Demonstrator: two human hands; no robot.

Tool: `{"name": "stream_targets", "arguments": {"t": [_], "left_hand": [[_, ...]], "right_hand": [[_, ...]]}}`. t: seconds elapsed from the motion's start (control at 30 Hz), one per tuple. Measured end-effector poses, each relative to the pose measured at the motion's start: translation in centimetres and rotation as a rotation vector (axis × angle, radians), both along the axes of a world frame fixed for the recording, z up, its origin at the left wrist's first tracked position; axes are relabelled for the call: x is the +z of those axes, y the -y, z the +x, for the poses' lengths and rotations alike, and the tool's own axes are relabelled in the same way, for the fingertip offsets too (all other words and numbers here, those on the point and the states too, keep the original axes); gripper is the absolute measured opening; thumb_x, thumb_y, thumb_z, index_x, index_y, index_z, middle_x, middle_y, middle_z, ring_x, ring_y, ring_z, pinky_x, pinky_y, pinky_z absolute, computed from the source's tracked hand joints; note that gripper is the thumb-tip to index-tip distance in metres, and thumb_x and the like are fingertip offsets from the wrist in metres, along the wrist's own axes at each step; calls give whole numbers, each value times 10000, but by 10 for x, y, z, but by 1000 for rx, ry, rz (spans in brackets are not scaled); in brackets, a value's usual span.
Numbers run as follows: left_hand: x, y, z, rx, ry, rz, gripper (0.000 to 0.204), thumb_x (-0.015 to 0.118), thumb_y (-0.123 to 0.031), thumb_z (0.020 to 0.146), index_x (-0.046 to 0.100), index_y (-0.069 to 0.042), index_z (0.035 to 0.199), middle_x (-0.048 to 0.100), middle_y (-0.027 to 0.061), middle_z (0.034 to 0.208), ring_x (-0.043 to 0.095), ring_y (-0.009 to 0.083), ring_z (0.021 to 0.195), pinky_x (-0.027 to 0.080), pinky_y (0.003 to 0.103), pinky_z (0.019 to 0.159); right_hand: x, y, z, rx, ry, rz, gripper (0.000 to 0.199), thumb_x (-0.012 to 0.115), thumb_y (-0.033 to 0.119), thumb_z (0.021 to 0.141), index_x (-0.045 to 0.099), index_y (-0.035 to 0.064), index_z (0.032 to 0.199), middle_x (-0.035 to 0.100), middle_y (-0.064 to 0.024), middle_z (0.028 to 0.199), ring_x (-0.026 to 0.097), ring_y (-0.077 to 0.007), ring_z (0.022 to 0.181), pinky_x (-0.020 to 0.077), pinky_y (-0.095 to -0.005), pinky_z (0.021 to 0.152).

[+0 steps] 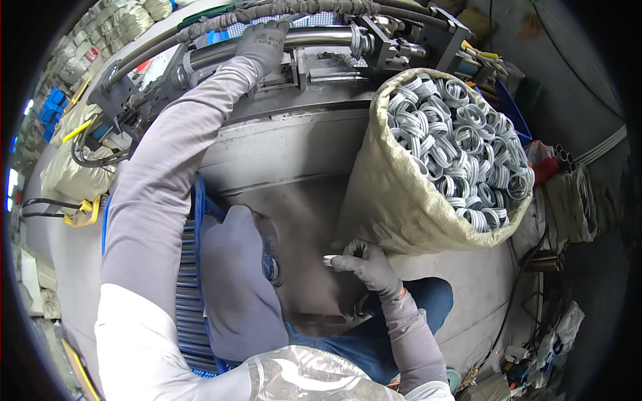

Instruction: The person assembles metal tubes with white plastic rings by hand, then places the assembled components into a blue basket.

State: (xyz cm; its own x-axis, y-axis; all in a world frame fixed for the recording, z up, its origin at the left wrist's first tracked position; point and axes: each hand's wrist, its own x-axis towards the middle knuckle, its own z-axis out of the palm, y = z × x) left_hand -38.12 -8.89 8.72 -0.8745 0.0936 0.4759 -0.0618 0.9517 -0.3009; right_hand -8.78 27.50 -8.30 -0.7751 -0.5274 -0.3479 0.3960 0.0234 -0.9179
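My left hand (263,47), in a grey glove, reaches to the machine at the top and grips a shiny metal tube (317,37) from above; its fingertips are partly hidden. A grey ring (356,41) sits around that tube near its right end, apart from the hand. Above my lap, my right hand (372,269), gloved too, pinches a small light grey ring (328,260) seen edge-on between thumb and finger. Just beyond it stands a tall cream woven sack (388,207), open at the top and heaped with grey ribbed rings (461,144).
The machine's dark end bracket (438,50) and a wrapped cable bundle (287,9) border the far side. At my left is a blue slatted rack (189,287). Loose black cable (508,301) runs over the floor at right, near plastic scraps (558,331). Filled sacks (110,27) are stacked far left.
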Motion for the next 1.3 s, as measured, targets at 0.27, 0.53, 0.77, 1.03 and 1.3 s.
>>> {"name": "stream_targets", "arguments": {"t": [0.27,0.53,0.77,1.03,1.3], "left_hand": [[-33,19,18,-36,219,8,876,756,-217,923,303,-111,1665,369,197,1696,331,348,1587,321,478,1288],[-167,160,294,-317,-56,381,383,679,-169,908,662,-81,1280,702,150,1199,657,359,1138,524,491,988],[-327,260,479,400,406,309,591,726,-176,868,591,-85,1436,616,135,1447,556,326,1365,452,481,1137],[-335,288,384,340,113,-4,661,702,-172,883,508,-94,1510,558,121,1514,506,310,1417,414,495,1158],[-309,304,326,358,360,52,300,652,-166,914,676,-197,1211,651,89,1173,616,285,1183,466,438,1016]], "right_hand": [[-19,4,-12,126,0,0,549,585,456,1096,660,-2,1391,750,-70,1156,701,-137,985,574,-277,846],[7,-14,-13,-79,134,-20,648,724,233,902,554,18,1488,656,-146,1343,689,-246,1139,616,-405,977],[-6,-12,-20,60,-239,202,541,639,30,979,546,13,1512,685,-113,1273,706,-179,1054,601,-278,802],[2,12,-12,-123,-126,14,503,601,-19,1000,545,7,1499,674,-123,1280,690,-149,918,576,-237,744],[-30,2,-2,-98,-481,234,572,595,413,1049,580,1,1445,667,-131,1185,659,-159,829,509,-260,645]]}}
